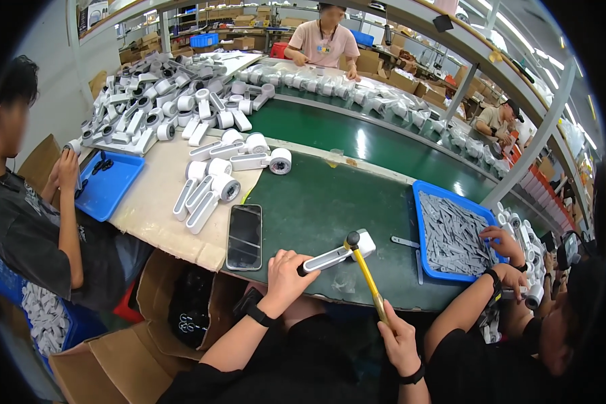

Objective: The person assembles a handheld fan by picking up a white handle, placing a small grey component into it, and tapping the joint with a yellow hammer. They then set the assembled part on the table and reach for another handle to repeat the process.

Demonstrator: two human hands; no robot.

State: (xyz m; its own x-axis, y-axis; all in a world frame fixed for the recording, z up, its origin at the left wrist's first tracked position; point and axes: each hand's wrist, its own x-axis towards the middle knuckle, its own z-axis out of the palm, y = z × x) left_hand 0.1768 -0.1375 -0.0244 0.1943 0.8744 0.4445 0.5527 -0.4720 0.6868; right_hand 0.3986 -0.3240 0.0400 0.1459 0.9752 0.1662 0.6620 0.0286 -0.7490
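Note:
My left hand (pixel 286 279) is closed on the handle end of a white-and-grey handheld device (pixel 328 259), which lies tilted on the green table near its front edge. A short round head sits at the device's far right end. My right hand (pixel 398 340) grips the lower handle of a hammer (pixel 368 275) with a yellow shaft. The hammer's black head is over the device, where the handle meets the round head; whether they touch I cannot tell. Left of the device lies a dark-screened phone (pixel 244 237).
On the right, a co-worker's hand reaches over a blue tray (pixel 421 222) of grey strips; two strips lie beside it. Several similar devices (pixel 209 182) rest on cardboard at left, before a large heap (pixel 161 101). A green conveyor (pixel 303 124) runs behind. Another person sits left, by a blue tray (pixel 118 192).

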